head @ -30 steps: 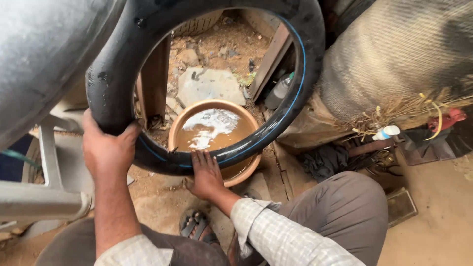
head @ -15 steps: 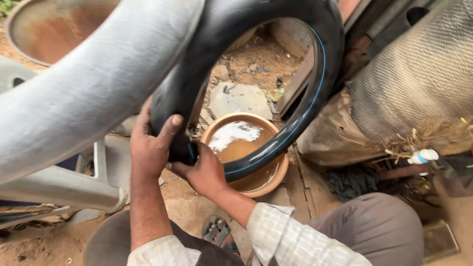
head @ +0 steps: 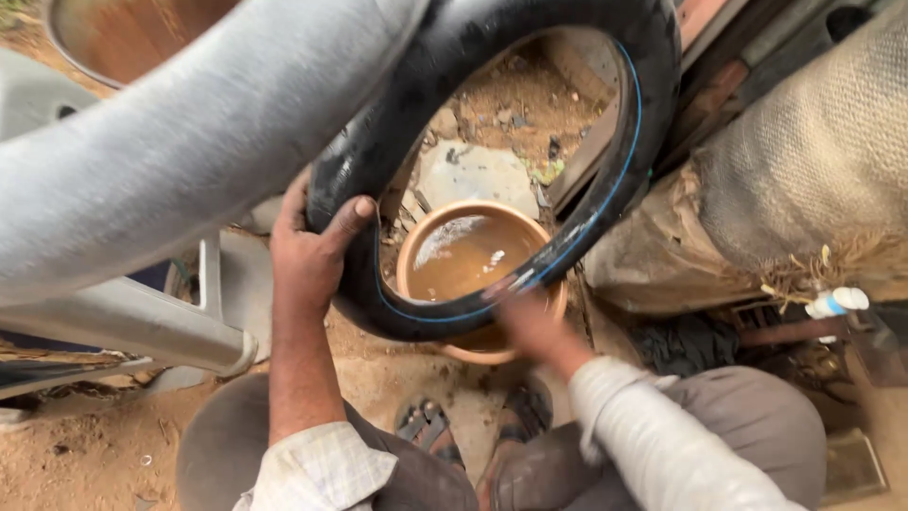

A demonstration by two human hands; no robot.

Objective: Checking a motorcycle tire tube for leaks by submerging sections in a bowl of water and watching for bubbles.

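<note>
One view only, head camera looking down. Your left hand (head: 307, 251) is clamped on the left side of the black tube (head: 492, 170), thumb over its outer face, fingers wrapped behind and out of sight. Your right hand (head: 530, 317) is at the tube's lower edge, over the near rim of the basin (head: 416, 260); it is motion-blurred, so you cannot tell if it is closed on the rubber or only touching it. Hands are apart, one at each end of the tube's lower arc.

Tube stands upright as an oval ring with a thin blue line running round it. Its bottom dips into or just above the brown water in the basin; contact with the water is hidden by the tube itself. Top of the ring is cut off by the frame edge.

Room: open dirt ground shows through the ring and left of your knees. Tight on the right, where a burlap sack (head: 813, 180) and planks sit near the tube's right side. Tight on the upper left too, where a fat grey tube (head: 189, 151) crosses the frame, touching or overlapping the black one; you cannot tell which. Grey chair (head: 142, 322) sits just left of your left forearm.

Your sandals (head: 426, 426) are partly hidden by your knees. Basin's near rim is covered by the tube and right hand.
</note>
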